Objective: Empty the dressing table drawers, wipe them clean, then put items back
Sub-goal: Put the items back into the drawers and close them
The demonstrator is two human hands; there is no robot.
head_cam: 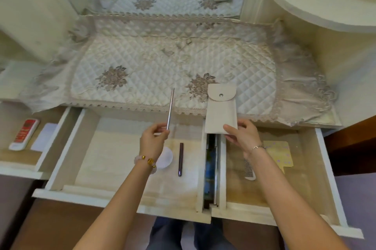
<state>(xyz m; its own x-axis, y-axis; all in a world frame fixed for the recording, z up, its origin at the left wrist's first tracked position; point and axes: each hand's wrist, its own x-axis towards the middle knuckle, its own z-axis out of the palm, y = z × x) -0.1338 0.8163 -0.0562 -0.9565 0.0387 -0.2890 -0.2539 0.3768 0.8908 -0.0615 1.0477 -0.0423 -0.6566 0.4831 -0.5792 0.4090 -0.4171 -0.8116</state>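
left hand fingers pinch metal rod at its low end: likely light, stiff, slippery | right hand fingers grip cloth pouch by its bottom: soft, floppy

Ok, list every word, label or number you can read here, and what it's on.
Nothing reads clearly.
The red label on the white device: print too blurred to read.
The yellow dotted card: no legible text.
The cloth pouch and metal stick: plain, unmarked.
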